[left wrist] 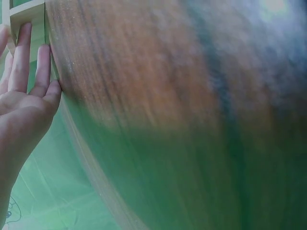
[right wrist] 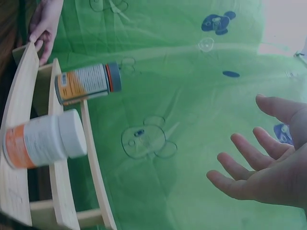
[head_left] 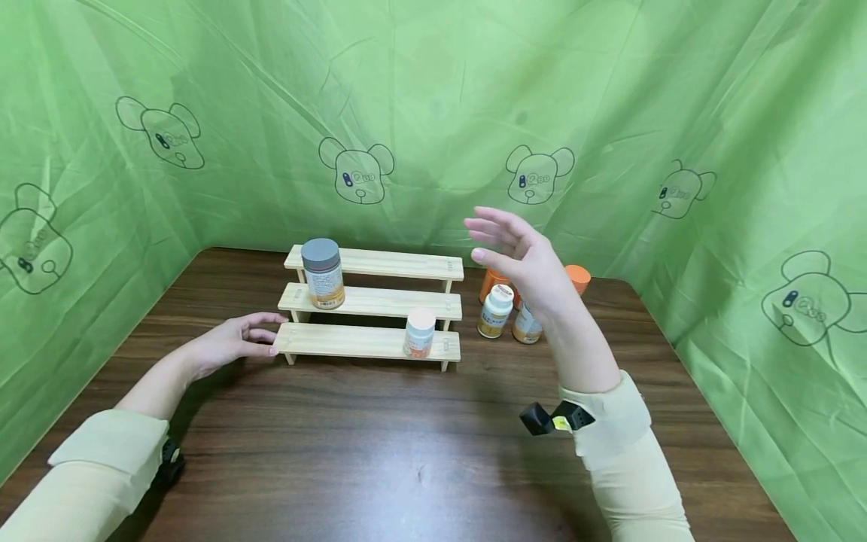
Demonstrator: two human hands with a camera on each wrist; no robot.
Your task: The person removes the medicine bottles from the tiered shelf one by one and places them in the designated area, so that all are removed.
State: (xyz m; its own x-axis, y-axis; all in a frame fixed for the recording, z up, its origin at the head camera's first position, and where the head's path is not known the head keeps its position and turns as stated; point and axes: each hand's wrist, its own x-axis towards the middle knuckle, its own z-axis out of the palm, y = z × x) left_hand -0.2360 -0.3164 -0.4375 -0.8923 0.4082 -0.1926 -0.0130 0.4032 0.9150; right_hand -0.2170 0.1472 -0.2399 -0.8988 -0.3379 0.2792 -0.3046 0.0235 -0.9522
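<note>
A three-tier wooden rack [head_left: 352, 340] stands on the table. My left hand [head_left: 226, 346] holds its left end at the lowest board, thumb at the front and fingers behind. A grey-lidded jar [head_left: 325, 284] stands upright at the left of the middle tier. Toward the right end of the lowest tier is a small white-capped bottle [head_left: 420, 335], also seen in the right wrist view [right wrist: 45, 139]. My right hand [head_left: 524, 263] is raised over the bottles right of the rack, fingers spread and slightly bent, holding nothing.
Right of the rack stand a white-capped yellow-labelled bottle [head_left: 496, 312], another labelled bottle [head_left: 526, 328] partly hidden by my right hand, and orange tops [head_left: 578, 277] behind. Green cloth [head_left: 433, 83] with bear drawings encloses the dark wooden table [head_left: 379, 452] at the back and sides.
</note>
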